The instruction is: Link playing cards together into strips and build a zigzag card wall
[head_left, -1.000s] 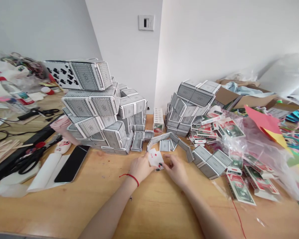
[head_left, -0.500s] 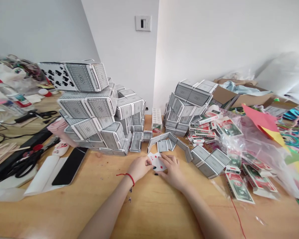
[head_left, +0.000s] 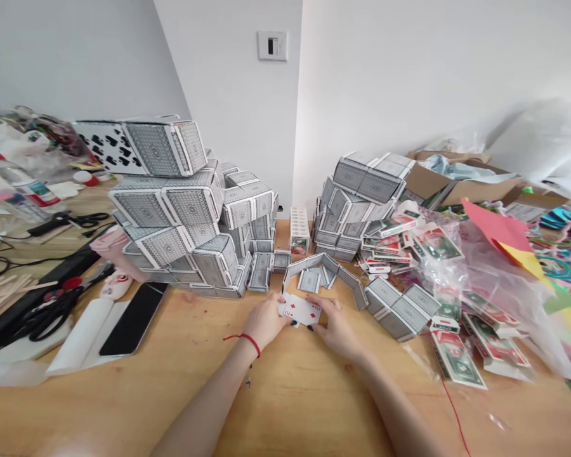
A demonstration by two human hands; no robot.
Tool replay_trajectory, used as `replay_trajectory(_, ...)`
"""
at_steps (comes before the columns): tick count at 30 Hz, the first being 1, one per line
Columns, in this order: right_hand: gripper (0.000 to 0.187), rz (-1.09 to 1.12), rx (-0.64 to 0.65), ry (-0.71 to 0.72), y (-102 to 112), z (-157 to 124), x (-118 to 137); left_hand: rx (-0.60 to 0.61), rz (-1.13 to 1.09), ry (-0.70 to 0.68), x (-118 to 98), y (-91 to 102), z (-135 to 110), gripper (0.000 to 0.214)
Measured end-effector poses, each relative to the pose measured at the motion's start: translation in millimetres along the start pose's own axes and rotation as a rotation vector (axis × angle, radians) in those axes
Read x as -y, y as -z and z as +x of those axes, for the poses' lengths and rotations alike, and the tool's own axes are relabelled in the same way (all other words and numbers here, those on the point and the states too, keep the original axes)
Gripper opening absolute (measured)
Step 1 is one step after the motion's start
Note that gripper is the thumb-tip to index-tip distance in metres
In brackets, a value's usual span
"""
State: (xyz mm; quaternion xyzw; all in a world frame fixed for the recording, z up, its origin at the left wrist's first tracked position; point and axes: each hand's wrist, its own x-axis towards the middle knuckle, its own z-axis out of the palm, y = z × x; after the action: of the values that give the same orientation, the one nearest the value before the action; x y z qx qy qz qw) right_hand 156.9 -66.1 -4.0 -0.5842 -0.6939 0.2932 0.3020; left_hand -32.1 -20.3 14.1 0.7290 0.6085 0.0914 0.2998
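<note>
Playing card [head_left: 303, 311], a two of diamonds: face up over the middle of the worktop [head_left: 295, 393], between near and far edges. I read the left hand [head_left: 265, 320] as gripping its left end, the right hand [head_left: 337, 325] its right end (whether the card touches the wood, I cannot tell). Just beyond it, a bent chain of cards [head_left: 349, 279] stands upright. Toward the far edge, a left stack [head_left: 190, 206] and a right stack [head_left: 368, 181] of card-covered blocks. Nearer the left edge: phone [head_left: 134, 318]. Toward the right edge: card packs [head_left: 458, 358].
</note>
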Motion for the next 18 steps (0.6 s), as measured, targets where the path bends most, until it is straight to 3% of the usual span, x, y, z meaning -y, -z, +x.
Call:
replay_trajectory(2,0.054,0.009,0.013,0.002,2,0,0,-0.013,0.029,0.029,-1,1.6,0,0.047)
replay_trajectory(7,0.059,0.002,0.049,0.016,7,-1,2,-0.100,0.110,0.096,0,3.2,0,0.077)
replay_trajectory(18,0.058,0.093,0.035,0.114,14,0,0,0.025,0.037,0.033,1,0.5,-1,0.055)
